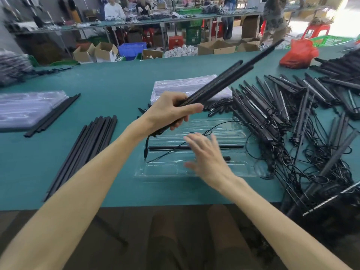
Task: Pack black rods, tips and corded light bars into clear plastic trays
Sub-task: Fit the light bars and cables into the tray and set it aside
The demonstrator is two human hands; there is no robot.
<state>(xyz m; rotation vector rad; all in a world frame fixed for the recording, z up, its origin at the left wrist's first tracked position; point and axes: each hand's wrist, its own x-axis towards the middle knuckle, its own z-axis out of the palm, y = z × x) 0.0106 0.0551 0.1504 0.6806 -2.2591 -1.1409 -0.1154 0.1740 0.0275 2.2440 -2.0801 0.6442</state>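
My left hand (173,112) grips a bundle of corded light bars (224,82) near their lower end; the bars point up and to the right above the table. Their thin black cord (175,150) hangs down onto a clear plastic tray (159,169) in front of me. One black rod (169,147) lies across the tray, and a short black piece (227,158) sits beside my right hand. My right hand (206,154) hovers over the tray with straight, spread fingers, blurred, holding nothing.
Black rods (89,145) lie in a row on the left of the green table (120,78). A big pile of corded light bars (292,114) fills the right side. Stacks of clear trays sit behind (187,84) and at far left (27,108). A red bag (300,53) lies far right.
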